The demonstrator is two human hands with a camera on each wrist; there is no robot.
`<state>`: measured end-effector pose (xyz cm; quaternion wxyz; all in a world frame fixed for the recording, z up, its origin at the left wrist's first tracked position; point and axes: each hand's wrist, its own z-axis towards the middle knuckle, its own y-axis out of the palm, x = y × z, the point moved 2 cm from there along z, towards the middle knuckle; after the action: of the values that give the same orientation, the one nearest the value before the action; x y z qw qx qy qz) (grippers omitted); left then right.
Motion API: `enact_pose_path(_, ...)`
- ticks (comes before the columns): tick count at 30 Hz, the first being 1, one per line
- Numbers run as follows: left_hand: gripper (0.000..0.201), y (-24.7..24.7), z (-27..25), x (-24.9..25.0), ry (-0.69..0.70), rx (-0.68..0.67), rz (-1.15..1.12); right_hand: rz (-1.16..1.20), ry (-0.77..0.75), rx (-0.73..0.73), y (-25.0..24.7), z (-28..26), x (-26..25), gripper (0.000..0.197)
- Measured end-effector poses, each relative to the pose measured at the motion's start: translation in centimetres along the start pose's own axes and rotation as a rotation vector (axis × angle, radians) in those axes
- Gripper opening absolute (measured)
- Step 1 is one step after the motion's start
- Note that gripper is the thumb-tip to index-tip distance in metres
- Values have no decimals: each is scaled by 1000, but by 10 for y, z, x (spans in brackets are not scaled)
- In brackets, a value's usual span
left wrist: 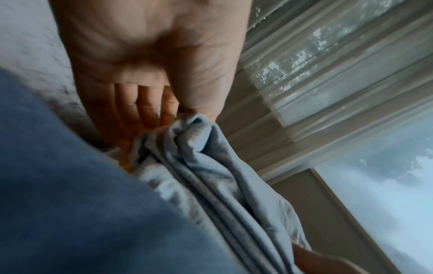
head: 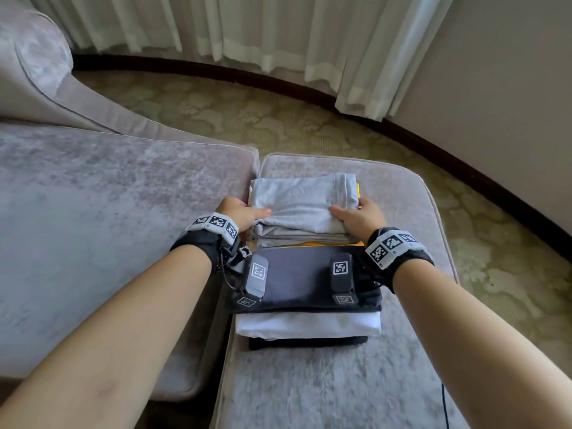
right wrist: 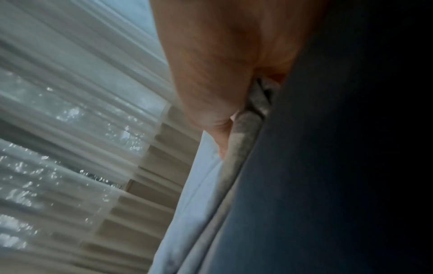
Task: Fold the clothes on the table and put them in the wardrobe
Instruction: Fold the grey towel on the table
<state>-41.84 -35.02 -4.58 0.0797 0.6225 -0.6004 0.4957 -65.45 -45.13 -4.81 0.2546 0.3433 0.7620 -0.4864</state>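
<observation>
While both hands bracket it, the folded light-grey garment (head: 301, 201) lies on top of the far pile on the grey ottoman (head: 399, 193), over a yellow layer (head: 358, 191) that peeks out at its right and near edges. The left hand (head: 240, 213) grips the left side, thumb lying on top and fingers tucked beneath the layers, as the left wrist view shows; the right hand (head: 356, 218) mirrors it on the right side, thumb on the cloth, fingers hidden. Holding both sides probably keeps the folds square for lifting. Just nearer sits a second pile: a dark folded garment (head: 305, 281) over a white one (head: 308, 325) and a black one (head: 308, 342). A sofa cushion (head: 123, 212) butts the left edge, leaving little room there; right and far, the carpet (head: 278, 119) lies open up to the curtains (head: 247, 32).
</observation>
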Motion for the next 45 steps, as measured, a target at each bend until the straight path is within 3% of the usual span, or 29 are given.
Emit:
enact_pose_path(3, 75, -7, -7, -5, -68, -14, 116, -115, -3, 35, 2, -5, -7, 52)
enact_pose_path(6, 106, -11, -13, -12, -82, -46, 63, -230, 28, 64, -4, -13, -13, 70)
enact_pose_path(8, 97, -16, -21, -11, -85, -52, -19, -275, 57, 80, -9, -21, -18, 81)
enact_pose_path(10, 73, -24, -44, -2, -85, -72, -95, -289, 86, 112, -14, -35, -27, 85)
enact_pose_path(13, 44, -31, -68, 5, -84, -102, -137, -266, 63, 237, -16, -62, -49, 72)
enact_pose_path(18, 31, -43, -107, 1, -53, -100, -138, -253, -20, 294, 1, -107, -66, 57)
enact_pose_path(20, 20, -49, -120, 2, -32, -91, -242, -152, -105, 243, 7, -121, -62, 40)
enact_pose_path(22, 24, -54, -127, 5, -14, -63, -358, -76, -219, 153, 12, -137, -58, 18)
enact_pose_path(24, 27, -54, -134, 7, -10, -117, -427, -66, -229, 106, 15, -148, -51, 22)
enact_pose_path(27, 28, -56, -139, 4, -4, -169, -420, -28, -155, 68, 23, -155, -50, 20)
enact_pose_path(32, 25, -73, -119, -2, 11, -205, -431, 307, 54, -84, 47, -139, -57, 28)
enact_pose_path(36, 17, -80, -84, -8, -1, -132, -505, 543, 127, -170, 75, -125, -69, 39)
enact_pose_path(41, 12, -87, -26, -3, -83, -258, -458, 705, 276, -141, 93, -90, -84, 30)
enact_pose_path(45, 9, -105, 22, 38, -29, -255, -341, 804, 449, -93, 94, -84, -90, 20)
